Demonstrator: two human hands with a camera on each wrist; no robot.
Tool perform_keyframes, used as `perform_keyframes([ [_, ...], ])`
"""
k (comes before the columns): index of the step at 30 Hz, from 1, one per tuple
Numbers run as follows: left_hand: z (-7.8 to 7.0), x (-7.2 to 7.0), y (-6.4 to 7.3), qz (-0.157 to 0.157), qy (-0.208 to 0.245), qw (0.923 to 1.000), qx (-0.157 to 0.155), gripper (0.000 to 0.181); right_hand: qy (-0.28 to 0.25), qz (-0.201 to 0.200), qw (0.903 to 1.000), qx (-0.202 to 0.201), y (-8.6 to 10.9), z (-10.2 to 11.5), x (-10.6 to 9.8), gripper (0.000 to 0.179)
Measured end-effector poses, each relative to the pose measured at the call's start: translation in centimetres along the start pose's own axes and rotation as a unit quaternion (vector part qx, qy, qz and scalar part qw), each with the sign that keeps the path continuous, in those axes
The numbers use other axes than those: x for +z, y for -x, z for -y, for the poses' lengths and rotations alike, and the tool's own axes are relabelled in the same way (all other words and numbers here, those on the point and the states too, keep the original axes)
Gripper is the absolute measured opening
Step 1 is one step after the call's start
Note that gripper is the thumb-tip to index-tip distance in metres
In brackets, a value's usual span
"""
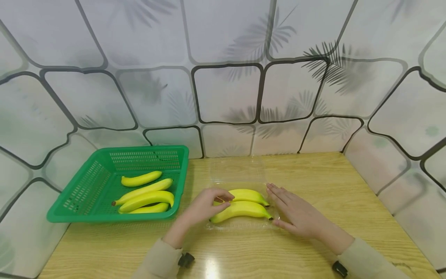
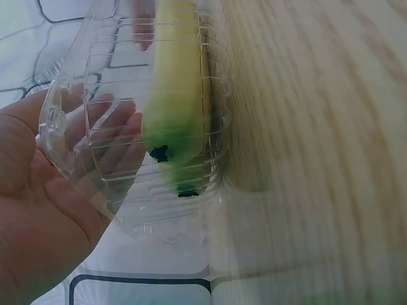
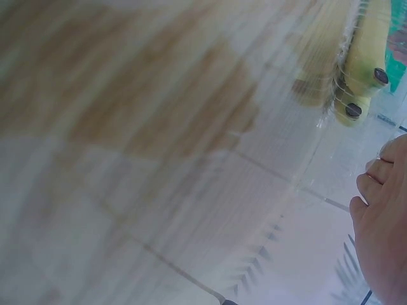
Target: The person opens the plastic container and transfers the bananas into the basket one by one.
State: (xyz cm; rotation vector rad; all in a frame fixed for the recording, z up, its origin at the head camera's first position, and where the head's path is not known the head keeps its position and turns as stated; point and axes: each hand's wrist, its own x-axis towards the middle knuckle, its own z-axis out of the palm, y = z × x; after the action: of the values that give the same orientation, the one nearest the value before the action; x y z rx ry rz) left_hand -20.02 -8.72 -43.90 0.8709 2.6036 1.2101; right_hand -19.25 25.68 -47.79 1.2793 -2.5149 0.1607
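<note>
Two yellow bananas lie side by side in a clear plastic clamshell box, the front banana nearer my body than the back banana. The box's clear lid is folded back toward the wall. My left hand hovers over the box's left end, thumb and fingers apart near the banana ends. In the left wrist view, the spread fingers show through the box's ribbed wall. My right hand is at the box's right end with fingers extended, close to the banana stems.
A green plastic basket with several bananas stands on the left of the wooden table. A patterned wall covering rises behind the table and along its sides.
</note>
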Motion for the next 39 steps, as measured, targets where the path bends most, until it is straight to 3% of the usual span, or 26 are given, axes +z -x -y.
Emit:
perform_keyframes([
  [23,0.1,1.4,-1.1,-0.005,-0.014,0.9994,-0.031,0.028,-0.010,0.013,0.9998,0.007,-0.1,0.1,-0.3,0.087],
  [39,0.1,2.2,-1.5,0.004,-0.092,0.9954,-0.025,0.030,-0.009,0.011,0.9998,0.011,-0.1,0.0,-0.1,0.082],
])
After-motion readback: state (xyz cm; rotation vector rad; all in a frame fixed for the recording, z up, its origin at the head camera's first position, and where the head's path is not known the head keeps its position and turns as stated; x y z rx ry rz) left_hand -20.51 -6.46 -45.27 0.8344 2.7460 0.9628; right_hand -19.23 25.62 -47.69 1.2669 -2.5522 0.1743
